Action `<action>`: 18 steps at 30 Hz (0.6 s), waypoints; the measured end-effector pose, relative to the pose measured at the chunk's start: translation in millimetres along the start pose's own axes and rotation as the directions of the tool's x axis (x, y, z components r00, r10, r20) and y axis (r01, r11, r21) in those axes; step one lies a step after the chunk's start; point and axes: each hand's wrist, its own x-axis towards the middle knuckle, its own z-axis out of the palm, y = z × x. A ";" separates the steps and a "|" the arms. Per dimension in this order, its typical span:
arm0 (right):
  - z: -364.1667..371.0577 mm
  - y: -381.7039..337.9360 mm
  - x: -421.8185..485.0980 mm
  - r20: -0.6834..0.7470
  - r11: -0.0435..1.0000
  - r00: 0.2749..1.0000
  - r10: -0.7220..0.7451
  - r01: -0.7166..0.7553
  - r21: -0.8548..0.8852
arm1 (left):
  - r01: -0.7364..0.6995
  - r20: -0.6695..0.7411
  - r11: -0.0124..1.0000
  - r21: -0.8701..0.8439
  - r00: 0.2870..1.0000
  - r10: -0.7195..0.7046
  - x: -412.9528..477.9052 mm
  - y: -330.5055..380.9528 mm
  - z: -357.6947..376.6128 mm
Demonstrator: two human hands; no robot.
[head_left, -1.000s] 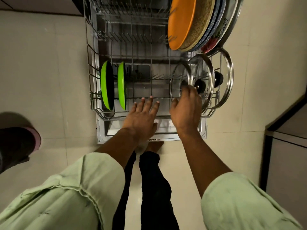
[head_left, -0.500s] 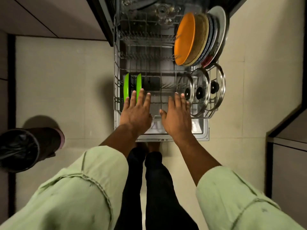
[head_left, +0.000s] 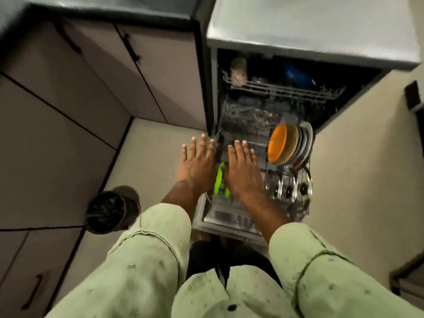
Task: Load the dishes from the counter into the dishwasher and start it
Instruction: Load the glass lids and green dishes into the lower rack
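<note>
The dishwasher's lower rack (head_left: pixel 300 212) stands pulled out over the open door (head_left: pixel 229 228). An orange plate (head_left: pixel 277 143) leads a row of upright plates at the rack's right. Three glass pot lids (head_left: pixel 288 189) stand in front of them. Two green plates (head_left: pixel 219 182) show between my hands. My left hand (head_left: pixel 197 164) and my right hand (head_left: pixel 243 171) are held flat above the rack's left half, fingers straight and spread, holding nothing. The upper rack (head_left: pixel 282 90) sits inside the machine with a glass (head_left: pixel 238 71) on it.
A grey counter (head_left: pixel 309 26) tops the dishwasher. Cabinet doors (head_left: pixel 114 72) line the left side. A black-lined bin (head_left: pixel 107 212) stands on the floor to the left. A dark cabinet edge (head_left: pixel 408 281) is at the lower right. Pale floor tiles lie on both sides.
My view has risen and pulled back, bringing in the counter and upper rack. Both hands have lifted off the rack's front edge and shifted left, still flat.
</note>
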 end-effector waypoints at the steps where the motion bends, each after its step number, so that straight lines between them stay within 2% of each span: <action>1: -10.7 -5.4 1.2 -0.027 1.000 0.999 -0.025 0.025 0.003 | 0.022 -0.029 1.000 0.009 0.999 -0.022 -6.7 -6.2 -13.1; 8: -92.2 -63.7 38.7 -0.236 0.970 0.941 -0.242 0.229 -0.082 | 0.208 -0.317 0.977 0.035 0.930 -0.187 -33.2 -72.2 -107.7; 14: -149.8 -141.7 72.8 -0.275 0.906 0.870 -0.409 0.352 -0.234 | 0.326 -0.439 0.945 -0.028 0.845 -0.304 -50.7 -140.7 -158.0; 18: -178.5 -207.1 101.2 -0.317 0.861 0.805 -0.502 0.428 -0.275 | 0.374 -0.499 0.925 -0.072 0.789 -0.358 -59.9 -202.2 -185.0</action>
